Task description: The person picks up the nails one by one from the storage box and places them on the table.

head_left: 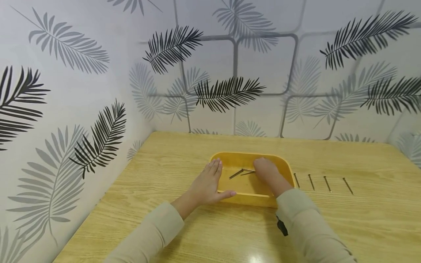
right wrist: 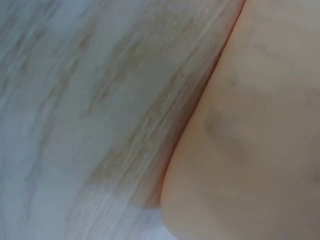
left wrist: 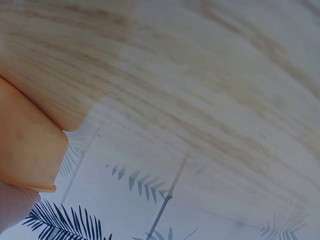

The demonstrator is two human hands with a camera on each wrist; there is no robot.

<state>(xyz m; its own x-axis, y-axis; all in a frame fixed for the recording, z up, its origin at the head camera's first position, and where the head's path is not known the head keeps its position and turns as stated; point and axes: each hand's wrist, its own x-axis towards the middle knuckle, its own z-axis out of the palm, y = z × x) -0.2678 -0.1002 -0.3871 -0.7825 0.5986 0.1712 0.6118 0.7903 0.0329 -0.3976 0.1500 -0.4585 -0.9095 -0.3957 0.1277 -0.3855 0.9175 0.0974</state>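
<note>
A yellow plastic tray (head_left: 227,196) stands on the wooden table. My left hand (head_left: 206,184) rests on its left end, fingers straight along the rim and thumb stretched over the front edge. The left wrist view shows part of that hand (left wrist: 15,207) against the tray's wall (left wrist: 32,135). Inside the tray, my right hand (head_left: 267,173) reaches down at the right side, its fingertips hidden behind the back of the hand. A few loose nails (head_left: 236,174) lie on the tray floor, some with ends close to the right hand. In the right wrist view only the tray's outer wall (right wrist: 250,135) shows.
To the right of the tray, several nails (head_left: 327,184) lie spaced out in a row on the table (head_left: 371,215). Walls with a leaf pattern (head_left: 210,65) border the table at the back and left. A dark object (head_left: 281,226) hangs below the right sleeve.
</note>
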